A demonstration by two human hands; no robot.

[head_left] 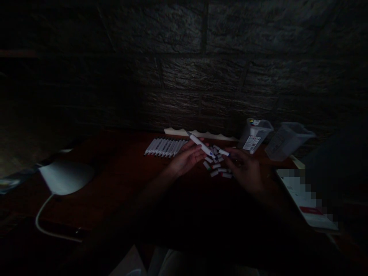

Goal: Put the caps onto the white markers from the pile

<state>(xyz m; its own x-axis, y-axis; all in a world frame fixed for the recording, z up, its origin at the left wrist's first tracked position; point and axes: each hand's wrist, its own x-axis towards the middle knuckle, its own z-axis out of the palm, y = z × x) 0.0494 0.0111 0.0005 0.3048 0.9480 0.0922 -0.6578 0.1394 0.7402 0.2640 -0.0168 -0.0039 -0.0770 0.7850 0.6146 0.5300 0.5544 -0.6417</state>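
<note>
My left hand (185, 159) is closed around a white marker (201, 145), tilted with its blue-marked end down to the right. Between the fingers of my right hand (245, 168) is a white marker cap (224, 152) with a blue end, a small gap away from the marker. Loose caps (214, 166) with coloured ends, green and red among them, lie scattered on the table below both hands. Left of my left hand, several white markers (163, 147) lie side by side in a neat row. Dim light hides fine detail.
Two clear plastic containers (255, 134) (287, 142) stand at the back right, one with a label. A white lamp-like object (66, 178) with a cable is on the left. A white tablet or sheet (304, 201) lies right. A stone wall (186, 76) rises behind the table.
</note>
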